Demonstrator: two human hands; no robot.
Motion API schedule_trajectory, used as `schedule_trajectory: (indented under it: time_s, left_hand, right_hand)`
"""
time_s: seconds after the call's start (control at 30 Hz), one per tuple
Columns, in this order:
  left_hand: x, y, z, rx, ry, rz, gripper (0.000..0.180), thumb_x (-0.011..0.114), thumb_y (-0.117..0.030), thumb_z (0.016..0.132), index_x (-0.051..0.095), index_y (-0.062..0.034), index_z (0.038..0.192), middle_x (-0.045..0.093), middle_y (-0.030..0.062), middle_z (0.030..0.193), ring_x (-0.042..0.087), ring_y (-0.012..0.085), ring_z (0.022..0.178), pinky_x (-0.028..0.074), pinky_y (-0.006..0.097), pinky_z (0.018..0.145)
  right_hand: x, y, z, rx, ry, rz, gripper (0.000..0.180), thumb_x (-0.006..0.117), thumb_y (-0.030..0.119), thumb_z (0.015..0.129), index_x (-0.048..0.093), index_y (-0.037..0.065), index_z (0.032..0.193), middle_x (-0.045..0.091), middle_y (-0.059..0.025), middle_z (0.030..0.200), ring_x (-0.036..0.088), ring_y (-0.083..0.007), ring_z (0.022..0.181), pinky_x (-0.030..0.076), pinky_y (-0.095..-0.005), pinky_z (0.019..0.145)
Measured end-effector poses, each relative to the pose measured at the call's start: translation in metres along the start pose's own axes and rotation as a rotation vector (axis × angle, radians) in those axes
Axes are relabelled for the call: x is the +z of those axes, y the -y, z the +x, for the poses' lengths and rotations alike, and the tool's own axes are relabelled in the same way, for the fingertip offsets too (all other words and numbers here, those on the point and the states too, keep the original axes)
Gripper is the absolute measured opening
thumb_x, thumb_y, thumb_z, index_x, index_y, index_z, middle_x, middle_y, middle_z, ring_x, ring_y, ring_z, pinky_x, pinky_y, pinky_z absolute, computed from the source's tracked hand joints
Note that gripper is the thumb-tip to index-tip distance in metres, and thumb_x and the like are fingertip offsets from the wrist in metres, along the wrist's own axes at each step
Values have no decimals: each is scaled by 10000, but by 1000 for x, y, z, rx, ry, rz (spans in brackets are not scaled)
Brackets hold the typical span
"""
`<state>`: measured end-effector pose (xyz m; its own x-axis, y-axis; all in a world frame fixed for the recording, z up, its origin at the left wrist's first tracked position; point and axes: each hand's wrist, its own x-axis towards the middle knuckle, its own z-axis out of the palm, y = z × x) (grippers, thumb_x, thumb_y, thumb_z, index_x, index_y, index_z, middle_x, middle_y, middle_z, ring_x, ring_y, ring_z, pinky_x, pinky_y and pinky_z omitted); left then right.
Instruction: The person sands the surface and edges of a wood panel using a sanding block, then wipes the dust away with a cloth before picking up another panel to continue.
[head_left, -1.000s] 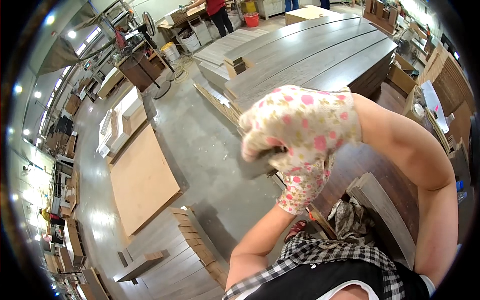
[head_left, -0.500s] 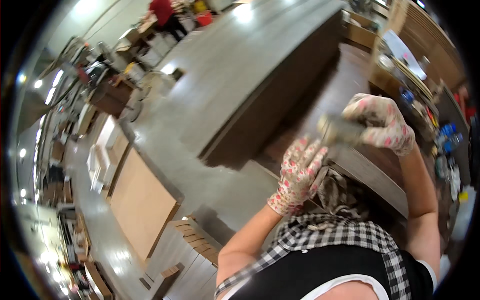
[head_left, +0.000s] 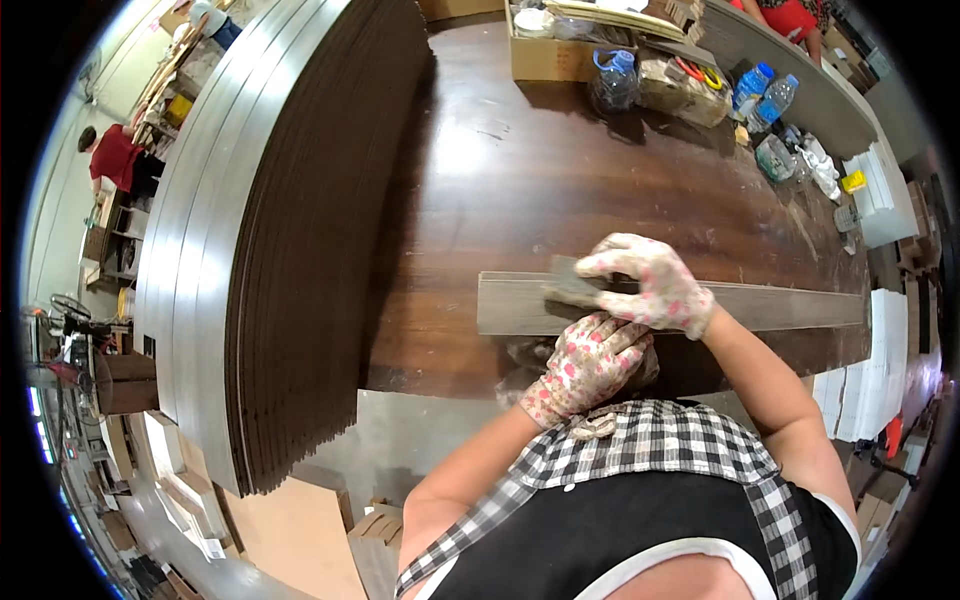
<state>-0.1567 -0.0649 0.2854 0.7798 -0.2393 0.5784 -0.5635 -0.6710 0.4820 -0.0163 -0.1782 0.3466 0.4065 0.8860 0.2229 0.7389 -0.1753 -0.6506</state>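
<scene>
A long narrow grey wood-grain plank lies crosswise in front of me on the dark brown table. My right hand, in a floral glove, grips a small grey block between thumb and fingers, over the plank's left part. Just below it, at the plank's near edge, is my left hand in a matching glove. Its fingers are bent over a dirty grey rag, which shows partly beside the hand. The fingertips of the left hand lie close under the right hand's thumb.
At left stands a tall stack of grey planks. Along the table's far side are a cardboard box, a blue-capped jug, scissors and water bottles. People work in the distance: one in red, others at the top edge.
My view has swung right, from the floor and stack toward the table. Both hands are now lower in view, and the right hand holds the block above the plank.
</scene>
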Motion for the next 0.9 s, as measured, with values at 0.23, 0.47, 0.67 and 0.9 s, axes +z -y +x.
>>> schedule_trajectory:
  time_s: [0.23, 0.47, 0.67, 0.9]
  left_hand:
    - [3, 4, -8, -63, 181, 92, 330, 642, -164, 830, 700, -143, 1153, 663, 50, 1275, 636, 241, 1150, 514, 429, 954]
    - [10, 10, 0, 40, -90, -33, 221, 687, -151, 779, 702, -83, 988, 705, 83, 1106, 667, 256, 1082, 549, 423, 942]
    - [35, 5, -23, -359, -4, -380, 280, 685, -93, 813, 706, -94, 1092, 690, 86, 1098, 668, 273, 1019, 539, 388, 851]
    - [9, 12, 8, 33, -78, 37, 161, 704, -76, 769, 721, -94, 928, 720, 73, 1036, 696, 260, 981, 558, 422, 864]
  right_hand:
    - [42, 23, 77, -139, 104, 52, 319, 697, 247, 795, 688, 121, 1088, 662, -112, 978, 655, -300, 929, 532, -412, 828]
    - [-23, -14, 7, 68, 93, 69, 383, 752, 108, 717, 699, 43, 1090, 701, -118, 987, 692, -279, 926, 577, -372, 826]
    - [37, 24, 60, -116, 9, 25, 349, 672, 247, 831, 671, 141, 1164, 619, -118, 915, 631, -314, 916, 516, -437, 786]
    - [-64, -24, -75, 249, -40, -188, 355, 706, 234, 767, 723, 93, 1093, 696, -142, 953, 674, -287, 881, 560, -390, 800]
